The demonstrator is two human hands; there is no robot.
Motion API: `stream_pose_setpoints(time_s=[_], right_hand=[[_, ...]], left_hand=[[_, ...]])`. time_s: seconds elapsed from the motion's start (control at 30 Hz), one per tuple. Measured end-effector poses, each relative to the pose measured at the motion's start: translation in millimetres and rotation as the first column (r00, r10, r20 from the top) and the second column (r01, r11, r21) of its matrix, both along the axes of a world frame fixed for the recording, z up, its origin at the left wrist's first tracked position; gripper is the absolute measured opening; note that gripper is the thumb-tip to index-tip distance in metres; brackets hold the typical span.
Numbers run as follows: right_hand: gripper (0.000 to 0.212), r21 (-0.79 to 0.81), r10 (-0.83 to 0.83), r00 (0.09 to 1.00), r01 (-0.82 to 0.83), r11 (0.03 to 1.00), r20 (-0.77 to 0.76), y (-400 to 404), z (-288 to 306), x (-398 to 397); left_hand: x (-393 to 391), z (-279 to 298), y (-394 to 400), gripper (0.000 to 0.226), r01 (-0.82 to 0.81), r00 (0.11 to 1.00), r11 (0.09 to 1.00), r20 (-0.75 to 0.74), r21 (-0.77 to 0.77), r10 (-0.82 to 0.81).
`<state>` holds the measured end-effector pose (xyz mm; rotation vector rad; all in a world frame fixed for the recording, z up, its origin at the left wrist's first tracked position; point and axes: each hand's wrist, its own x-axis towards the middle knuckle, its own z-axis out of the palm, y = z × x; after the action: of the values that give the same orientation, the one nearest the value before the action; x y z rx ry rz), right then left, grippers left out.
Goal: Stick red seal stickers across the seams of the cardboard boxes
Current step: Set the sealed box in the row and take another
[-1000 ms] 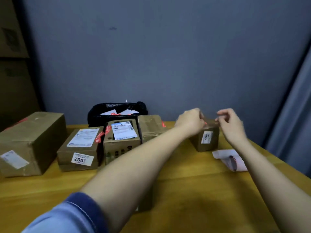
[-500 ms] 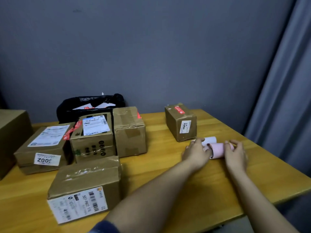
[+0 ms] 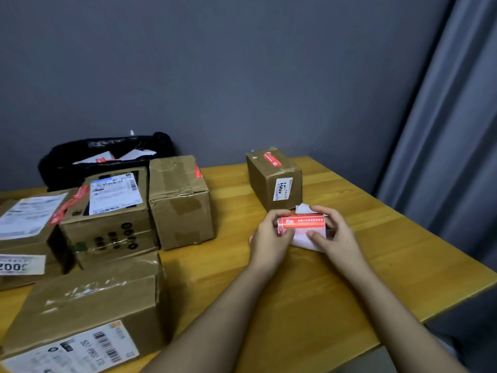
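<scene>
Red sticker roll (image 3: 302, 223) lengthwise left-right between left hand (image 3: 269, 242), right hand (image 3: 332, 235); apparently gripped.

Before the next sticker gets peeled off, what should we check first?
1. Sticker roll held by both hands: ok. The left hand grips its left end and the right hand grips its right end.
2. A red sticker faces up on the roll: ok.
3. A sticker edge already lifted for peeling: cannot tell.
4. Small box already has its red seal on top: ok, so skip it.
5. Near box within reach on the table: ok, it lies close on the left.
6. Near box has a seal: not ok, no red shows on its top.
</scene>
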<state>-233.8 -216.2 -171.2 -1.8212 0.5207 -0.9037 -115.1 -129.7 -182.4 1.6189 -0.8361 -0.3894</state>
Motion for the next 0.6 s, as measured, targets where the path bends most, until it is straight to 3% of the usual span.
stream_pose_setpoints(time_s=[0.2,0.37,0.6], right_hand=[[0.029,0.0,-0.076,0.995,0.076,0.997,0.061,-4.6,-4.8,4.3],[0.027,-0.016,-0.067,0.996,0.068,0.998,0.062,-2.9,-2.2,2.8],[0.026,-0.042,-0.078,0.993,0.082,0.996,0.092,-0.4,-2.5,0.9]], left_hand=[[5.8,-1.3,5.5,0.038,0.033,0.998,0.99,-0.052,-0.138,-0.041],[6.7,-3.3,4.4,0.044,0.054,0.998,0.994,-0.024,-0.092,-0.057],[7.3,-1.8,5.8,0.044,0.131,0.985,0.98,-0.095,-0.153,-0.146]])
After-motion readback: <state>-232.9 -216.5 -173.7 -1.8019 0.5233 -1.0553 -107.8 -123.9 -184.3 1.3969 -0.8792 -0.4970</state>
